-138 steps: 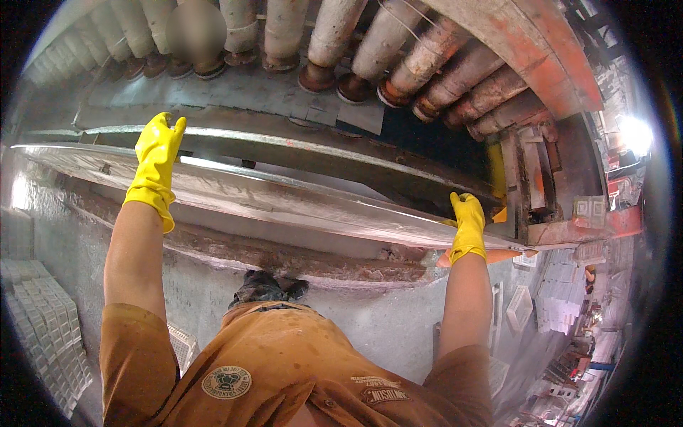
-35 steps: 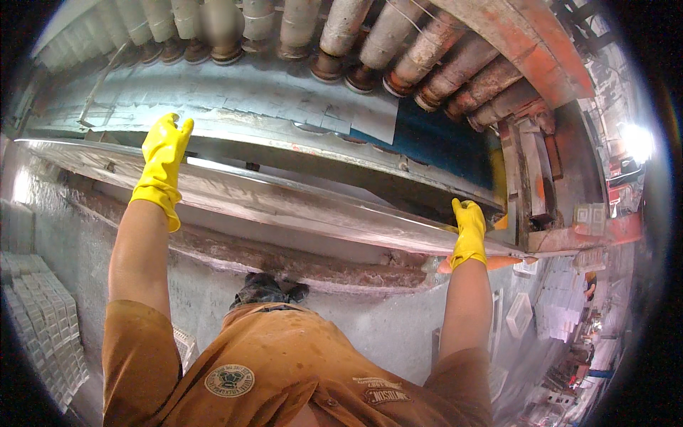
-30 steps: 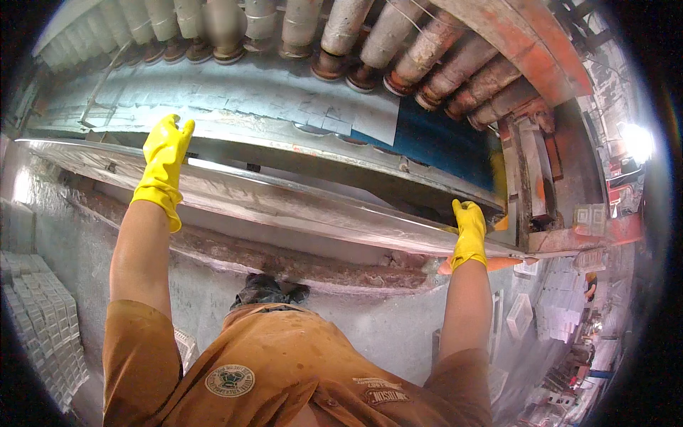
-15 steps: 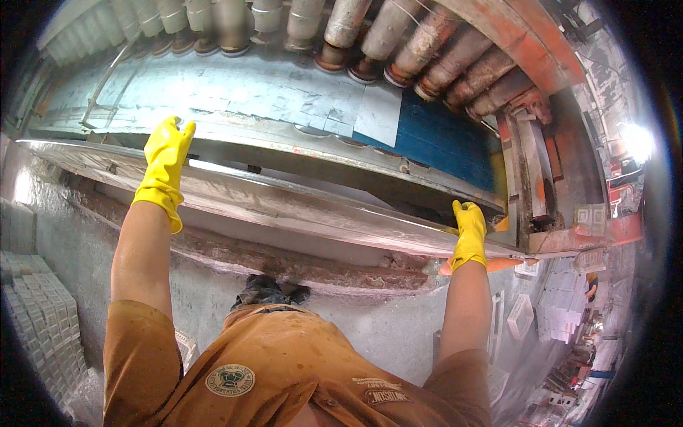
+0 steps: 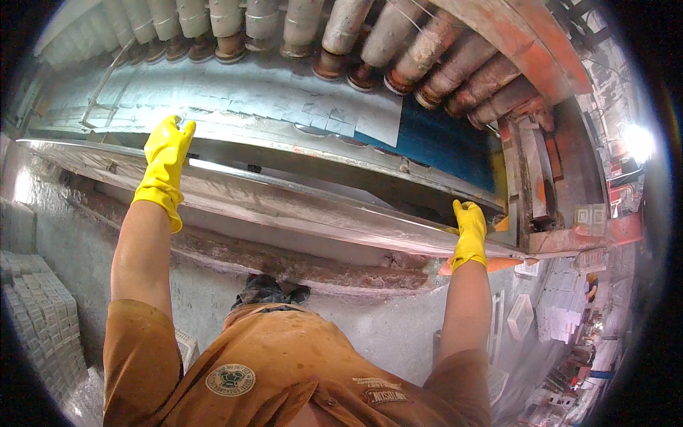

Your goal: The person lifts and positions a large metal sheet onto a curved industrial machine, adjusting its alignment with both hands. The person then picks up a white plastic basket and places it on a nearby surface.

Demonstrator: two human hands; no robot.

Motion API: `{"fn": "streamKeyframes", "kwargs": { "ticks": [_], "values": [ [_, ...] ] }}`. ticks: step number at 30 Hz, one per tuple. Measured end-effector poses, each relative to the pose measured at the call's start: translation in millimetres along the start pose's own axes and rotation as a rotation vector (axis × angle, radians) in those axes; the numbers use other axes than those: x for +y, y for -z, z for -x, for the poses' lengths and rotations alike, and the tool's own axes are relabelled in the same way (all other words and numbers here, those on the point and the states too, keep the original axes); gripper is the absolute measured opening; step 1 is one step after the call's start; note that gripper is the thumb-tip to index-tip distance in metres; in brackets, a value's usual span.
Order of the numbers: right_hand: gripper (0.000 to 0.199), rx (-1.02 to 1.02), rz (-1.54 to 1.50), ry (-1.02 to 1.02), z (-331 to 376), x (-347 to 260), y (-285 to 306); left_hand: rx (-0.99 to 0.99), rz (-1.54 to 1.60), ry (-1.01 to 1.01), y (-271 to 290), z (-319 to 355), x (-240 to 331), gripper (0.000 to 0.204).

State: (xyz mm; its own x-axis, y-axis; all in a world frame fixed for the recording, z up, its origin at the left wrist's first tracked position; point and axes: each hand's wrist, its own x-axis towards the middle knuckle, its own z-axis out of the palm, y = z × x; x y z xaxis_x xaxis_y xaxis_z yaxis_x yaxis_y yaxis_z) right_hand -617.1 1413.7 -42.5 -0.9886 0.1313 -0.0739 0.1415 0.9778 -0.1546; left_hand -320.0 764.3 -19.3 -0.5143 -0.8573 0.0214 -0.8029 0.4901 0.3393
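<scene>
My left hand [image 5: 168,153], in a yellow rubber glove, rests across the rim of a long metal panel [image 5: 284,206] on the front of a machine. Its fingers are curled, thumb up; what lies inside them cannot be seen. Farther right, my right hand [image 5: 469,226], gloved alike, bends over the same rim near the panel's right end, fingers folded together. Beyond the hands, pale flat slabs [image 5: 284,103] lie on a blue belt [image 5: 441,142]. A dark gap [image 5: 327,171] runs between the panel and the belt's side rail [image 5: 235,128].
A row of thick cylindrical machine heads [image 5: 341,35] hangs over the slabs. An orange beam [image 5: 526,43] arches at the upper right. Pale stacked blocks [image 5: 43,306] stand at the left on the wet floor [image 5: 213,285]; white crates [image 5: 521,317] are at the right.
Both hands have stayed in place. One machine head at the upper left, blurred and lower before, now stands sharper, and the seams between the pale slabs look different.
</scene>
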Motion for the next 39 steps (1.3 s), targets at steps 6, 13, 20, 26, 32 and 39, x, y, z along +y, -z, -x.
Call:
{"fn": "streamKeyframes", "kwargs": {
  "ticks": [6, 13, 20, 26, 32, 39],
  "values": [
    [0.047, -0.009, 0.012, 0.005, 0, -3, 0, 0.053, 0.002, -0.029, -4, -1, -6, 0.062],
    [0.044, -0.098, -0.217, -0.084, -12, 9, -11, -0.005, -0.012, -0.014, 1, 0, -1, 0.063],
    [0.045, -0.099, -0.196, -0.081, -9, 5, -7, 0.066, -0.022, -0.048, -9, -5, -10, 0.062],
    [0.044, -0.077, -0.144, -0.042, -8, 8, -5, 0.089, -0.038, -0.059, -10, -6, -7, 0.061],
    [0.052, -0.039, 0.008, -0.013, 11, -15, 12, 0.095, -0.049, -0.061, -11, -5, -11, 0.062],
    [0.055, -0.040, 0.047, 0.003, 14, -15, 16, 0.108, -0.044, -0.087, -14, -8, -13, 0.062]
  ]
}}
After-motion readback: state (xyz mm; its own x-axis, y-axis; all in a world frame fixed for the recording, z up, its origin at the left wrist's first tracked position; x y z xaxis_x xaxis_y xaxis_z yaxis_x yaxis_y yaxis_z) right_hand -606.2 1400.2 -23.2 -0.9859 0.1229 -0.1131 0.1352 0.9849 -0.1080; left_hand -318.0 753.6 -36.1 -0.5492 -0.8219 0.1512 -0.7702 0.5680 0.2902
